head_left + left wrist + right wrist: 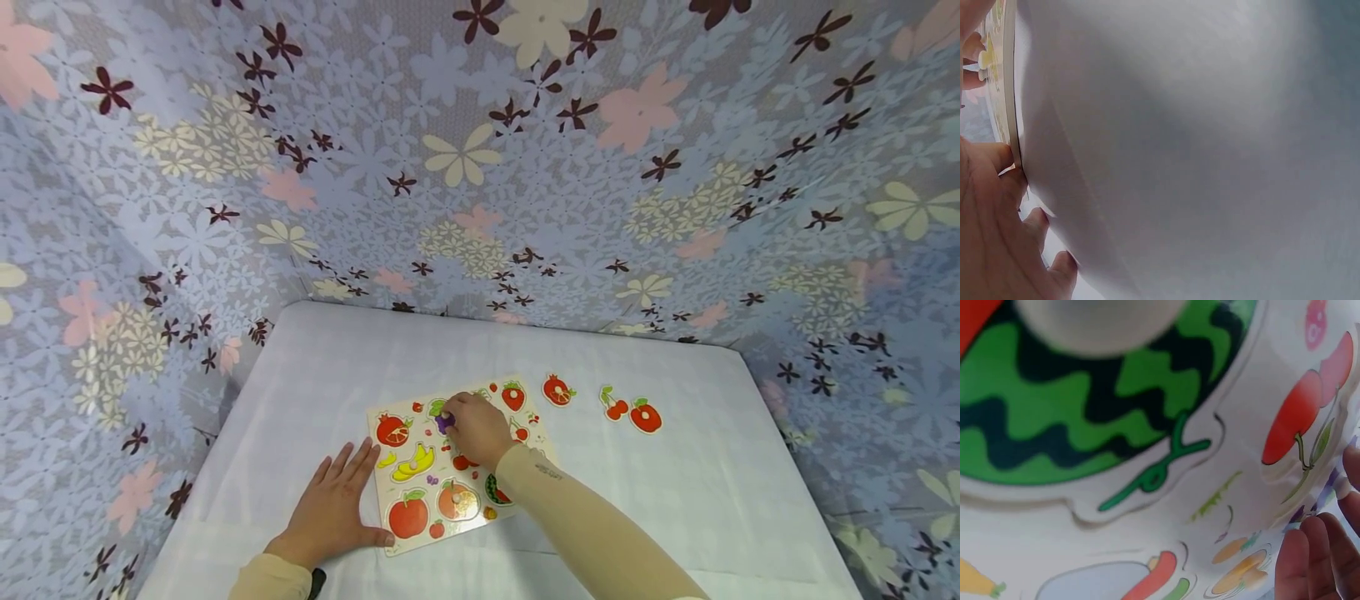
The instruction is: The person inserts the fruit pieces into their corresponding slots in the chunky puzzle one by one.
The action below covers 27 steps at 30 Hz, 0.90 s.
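A fruit puzzle board (380, 479) lies on the white-covered table. My right hand (478, 427) reaches over its upper middle and pinches the purple grape piece (443, 423) between thumb and fingers. In the right wrist view, those fingers (1316, 556) are at the right edge, around a white knob over the purple picture. My left hand (333, 504) rests flat along the board's left side, fingers spread, thumb at the lower left corner. Seen from the left wrist, its fingertips touch the table beside the board's edge (1010, 81).
A banana piece (414, 463), a peach piece (457, 500) and a watermelon piece (1054, 412) sit in the board. To its right lie a loose pomegranate piece (557, 389), a cherry piece (615, 406) and a round red fruit piece (646, 416). Flowered fabric (465, 250) surrounds the table.
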Each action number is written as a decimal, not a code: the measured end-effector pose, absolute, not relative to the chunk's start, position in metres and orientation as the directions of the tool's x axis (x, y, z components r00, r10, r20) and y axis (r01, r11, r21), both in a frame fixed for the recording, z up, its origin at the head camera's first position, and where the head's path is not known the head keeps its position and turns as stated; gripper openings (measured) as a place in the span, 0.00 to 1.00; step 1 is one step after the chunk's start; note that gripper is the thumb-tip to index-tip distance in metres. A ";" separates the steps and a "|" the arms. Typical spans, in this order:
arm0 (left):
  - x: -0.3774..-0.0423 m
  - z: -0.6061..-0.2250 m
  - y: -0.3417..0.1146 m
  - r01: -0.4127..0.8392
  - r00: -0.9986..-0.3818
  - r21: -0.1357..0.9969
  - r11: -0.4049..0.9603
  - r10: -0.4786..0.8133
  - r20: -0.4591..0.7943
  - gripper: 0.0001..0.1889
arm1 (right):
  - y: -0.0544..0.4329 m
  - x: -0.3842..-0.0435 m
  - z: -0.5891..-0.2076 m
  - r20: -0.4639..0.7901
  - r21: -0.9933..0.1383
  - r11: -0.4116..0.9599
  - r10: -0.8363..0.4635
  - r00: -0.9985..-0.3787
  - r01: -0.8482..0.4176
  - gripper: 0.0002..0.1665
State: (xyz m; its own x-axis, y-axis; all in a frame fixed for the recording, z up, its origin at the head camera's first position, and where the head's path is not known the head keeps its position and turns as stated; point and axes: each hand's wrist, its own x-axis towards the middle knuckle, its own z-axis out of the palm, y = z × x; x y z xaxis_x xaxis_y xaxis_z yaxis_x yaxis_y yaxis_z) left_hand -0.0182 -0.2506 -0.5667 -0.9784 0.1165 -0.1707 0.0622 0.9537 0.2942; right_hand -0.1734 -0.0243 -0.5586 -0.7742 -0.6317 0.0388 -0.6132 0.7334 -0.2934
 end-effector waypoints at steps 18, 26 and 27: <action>-0.019 -0.568 -0.248 0.042 -0.973 0.292 0.955 0.106 -0.206 0.71 | -0.002 -0.177 -0.551 0.011 -0.362 0.732 -0.616 -0.788 -0.577 0.18; -0.021 -0.567 -0.247 0.029 -0.970 0.278 0.960 0.094 -0.222 0.71 | 0.039 -0.178 -0.549 0.011 -0.346 0.746 -0.603 -0.798 -0.569 0.19; -0.021 -0.567 -0.247 0.028 -0.970 0.278 0.960 0.093 -0.225 0.71 | 0.045 -0.179 -0.549 0.009 -0.348 0.754 -0.591 -0.807 -0.557 0.19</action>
